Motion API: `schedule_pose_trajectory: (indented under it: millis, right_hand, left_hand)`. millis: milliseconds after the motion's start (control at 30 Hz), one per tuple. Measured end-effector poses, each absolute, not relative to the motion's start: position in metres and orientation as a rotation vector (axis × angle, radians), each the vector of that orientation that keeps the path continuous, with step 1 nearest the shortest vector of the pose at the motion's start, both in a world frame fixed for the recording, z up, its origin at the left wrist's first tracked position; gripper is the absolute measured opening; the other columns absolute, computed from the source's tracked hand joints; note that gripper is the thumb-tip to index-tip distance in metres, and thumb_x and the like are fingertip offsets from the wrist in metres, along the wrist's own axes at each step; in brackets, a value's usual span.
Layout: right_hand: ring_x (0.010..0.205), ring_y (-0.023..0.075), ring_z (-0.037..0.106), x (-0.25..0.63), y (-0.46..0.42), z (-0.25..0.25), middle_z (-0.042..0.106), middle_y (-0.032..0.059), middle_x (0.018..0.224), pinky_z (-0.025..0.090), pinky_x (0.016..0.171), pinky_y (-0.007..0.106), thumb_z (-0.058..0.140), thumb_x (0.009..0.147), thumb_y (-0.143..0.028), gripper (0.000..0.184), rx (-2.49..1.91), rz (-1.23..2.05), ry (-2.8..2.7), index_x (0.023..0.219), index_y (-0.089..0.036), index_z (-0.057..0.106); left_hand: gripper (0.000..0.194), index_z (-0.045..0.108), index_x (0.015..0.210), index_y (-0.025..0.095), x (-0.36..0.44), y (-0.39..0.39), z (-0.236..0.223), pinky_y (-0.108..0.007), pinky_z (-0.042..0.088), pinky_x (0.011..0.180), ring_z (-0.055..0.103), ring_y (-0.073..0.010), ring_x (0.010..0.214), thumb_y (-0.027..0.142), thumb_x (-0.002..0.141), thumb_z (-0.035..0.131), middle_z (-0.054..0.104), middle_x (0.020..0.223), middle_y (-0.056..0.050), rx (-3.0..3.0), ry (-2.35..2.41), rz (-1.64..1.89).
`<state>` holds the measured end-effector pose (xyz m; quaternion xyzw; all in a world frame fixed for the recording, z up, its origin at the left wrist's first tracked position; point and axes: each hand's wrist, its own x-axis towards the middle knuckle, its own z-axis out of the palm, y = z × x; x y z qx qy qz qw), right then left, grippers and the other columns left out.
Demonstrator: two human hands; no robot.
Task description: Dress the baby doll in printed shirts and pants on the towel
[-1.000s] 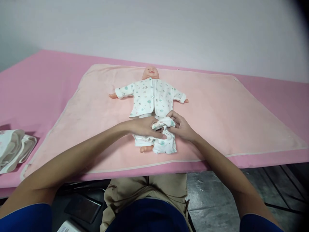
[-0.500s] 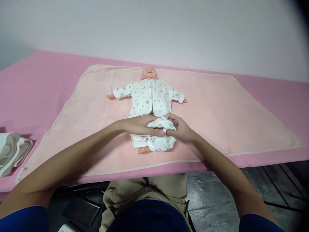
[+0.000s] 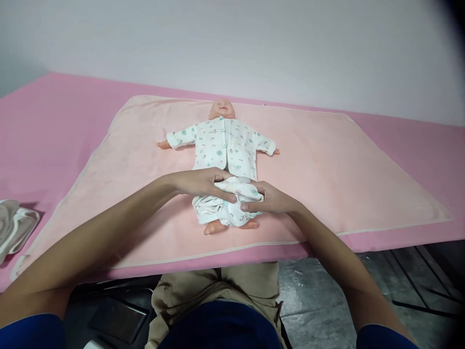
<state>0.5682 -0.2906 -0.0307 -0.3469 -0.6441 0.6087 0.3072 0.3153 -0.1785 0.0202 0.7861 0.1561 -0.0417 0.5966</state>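
Note:
A baby doll [image 3: 222, 109] lies on its back, head away from me, in a white patterned jacket [image 3: 210, 148] fastened down the front. White patterned baby pants [image 3: 232, 213] are bunched around its legs, and both feet stick out at the near end. My left hand [image 3: 207, 183] grips the pants' gathered fabric from the left, thumb on top. From the right, my right hand [image 3: 267, 198] grips the same fabric, its thumb close to the left one. Some fingertips are hidden behind the cloth.
Beneath the doll a peach blanket [image 3: 327, 169] covers part of the pink table [image 3: 72, 121]. Folded white cloths [image 3: 18, 225] lie at the left edge. Below the table are a dark flat object [image 3: 119, 319] and thin dark metal bars [image 3: 410, 276].
My thumbs have shifted on the fabric, and the doll's second foot now shows below the pants. The whole view has slid slightly.

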Motion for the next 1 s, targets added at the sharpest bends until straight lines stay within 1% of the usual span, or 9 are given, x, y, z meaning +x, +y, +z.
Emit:
schedule_pose_trajectory:
  millis: [67,200,433,533,633,700,767,900,1000]
  right_hand:
    - [0.094,0.0177,0.068,0.569,-0.29,-0.033,0.074,0.0034,0.105,0.055,0.083,0.029,0.09,0.091,-0.046,0.041,-0.853,1.616,-1.693,0.116,-0.017,0.077]
    - [0.103,0.0191,0.071,0.569,-0.288,-0.042,0.077,0.0068,0.117,0.058,0.089,0.03,0.085,0.096,-0.052,0.054,-0.83,1.646,-1.591,0.137,-0.018,0.073]
    - [0.109,0.0202,0.07,0.567,-0.289,-0.04,0.075,0.0072,0.122,0.06,0.096,0.032,0.082,0.099,-0.052,0.06,-0.858,1.661,-1.607,0.149,-0.021,0.067]
    - [0.109,0.0215,0.066,0.567,-0.291,-0.036,0.072,0.0058,0.118,0.058,0.094,0.032,0.083,0.098,-0.055,0.056,-0.906,1.548,-1.644,0.14,-0.022,0.068]
    - [0.101,0.0202,0.06,0.567,-0.291,-0.036,0.065,0.0029,0.107,0.055,0.087,0.03,0.082,0.098,-0.055,0.04,-0.971,1.344,-1.656,0.122,-0.024,0.071]
    - [0.094,0.0188,0.056,0.568,-0.29,-0.037,0.06,0.0014,0.1,0.052,0.082,0.028,0.081,0.099,-0.054,0.034,-0.993,1.273,-1.654,0.114,-0.025,0.07]
    - [0.091,0.0183,0.055,0.568,-0.289,-0.036,0.06,0.0012,0.099,0.052,0.081,0.028,0.081,0.099,-0.053,0.034,-1.012,1.29,-1.67,0.113,-0.025,0.07]
    - [0.099,0.0202,0.064,0.567,-0.288,-0.031,0.07,0.004,0.106,0.055,0.087,0.031,0.077,0.101,-0.056,0.04,-0.964,1.482,-1.761,0.118,-0.02,0.073]
    - [0.093,0.0196,0.065,0.567,-0.289,-0.028,0.072,0.0035,0.099,0.055,0.083,0.031,0.081,0.097,-0.058,0.042,-0.877,1.55,-1.831,0.109,-0.017,0.075]
  left_hand:
    - [0.036,0.082,0.117,0.023,0.314,-0.177,0.019,-0.028,0.056,0.09,0.075,-0.0207,0.106,0.047,0.091,0.087,0.08,0.116,-0.005,1.796,0.339,-0.111]
    - [0.037,0.079,0.118,0.023,0.31,-0.171,0.017,-0.029,0.058,0.09,0.075,-0.0217,0.106,0.045,0.089,0.089,0.079,0.114,-0.006,1.758,0.346,-0.069]
    - [0.044,0.075,0.124,0.021,0.304,-0.164,0.013,-0.028,0.058,0.087,0.075,-0.0221,0.106,0.051,0.092,0.085,0.077,0.115,-0.009,1.745,0.378,-0.05]
    - [0.043,0.078,0.121,0.021,0.304,-0.163,0.011,-0.028,0.059,0.09,0.076,-0.0232,0.109,0.052,0.093,0.085,0.08,0.118,-0.009,1.74,0.34,-0.085]
    - [0.04,0.083,0.108,0.02,0.303,-0.16,0.008,-0.028,0.059,0.083,0.077,-0.0232,0.096,0.052,0.086,0.091,0.082,0.104,-0.009,1.714,0.3,-0.165]
    - [0.041,0.085,0.103,0.019,0.302,-0.158,0.007,-0.029,0.06,0.077,0.077,-0.0236,0.089,0.052,0.08,0.096,0.082,0.096,-0.008,1.696,0.268,-0.213]
    - [0.047,0.085,0.111,0.02,0.299,-0.156,0.006,-0.03,0.062,0.08,0.078,-0.0259,0.095,0.053,0.08,0.096,0.083,0.101,-0.01,1.675,0.229,-0.226]
    - [0.061,0.076,0.137,0.022,0.295,-0.153,0.007,-0.031,0.063,0.096,0.077,-0.0296,0.12,0.059,0.089,0.087,0.083,0.123,-0.013,1.67,0.217,-0.151]
    - [0.059,0.076,0.139,0.023,0.294,-0.152,0.006,-0.031,0.062,0.099,0.077,-0.0298,0.123,0.057,0.092,0.086,0.083,0.125,-0.013,1.681,0.244,-0.127]
